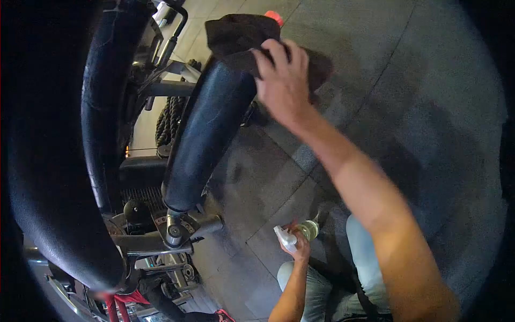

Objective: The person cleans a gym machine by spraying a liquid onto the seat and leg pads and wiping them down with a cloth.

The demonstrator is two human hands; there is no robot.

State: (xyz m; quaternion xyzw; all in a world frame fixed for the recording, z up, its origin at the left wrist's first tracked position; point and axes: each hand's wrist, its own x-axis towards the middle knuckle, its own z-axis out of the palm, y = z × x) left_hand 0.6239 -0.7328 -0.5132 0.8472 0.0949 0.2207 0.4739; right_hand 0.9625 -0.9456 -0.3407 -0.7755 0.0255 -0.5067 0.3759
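My right hand [284, 80] is on a dark cloth [241, 35], its fingers bent into the fabric. The cloth lies over the upper end of a black padded cushion [214, 123], and part of it hangs past my hand on the right. Lower in the view, my left hand [298, 244] grips a spray bottle with a white head [285, 239] and a clear body [309, 229] holding pale liquid. The bottle is tilted near my knees, apart from the cushion.
Other long black pads [48, 177] and a metal machine frame [150, 244] fill the left side. A thick rope [170, 121] lies behind the cushion. Another person in red and dark clothing [155, 300] is at the lower left. Dark tiles [273, 177] cover the floor.
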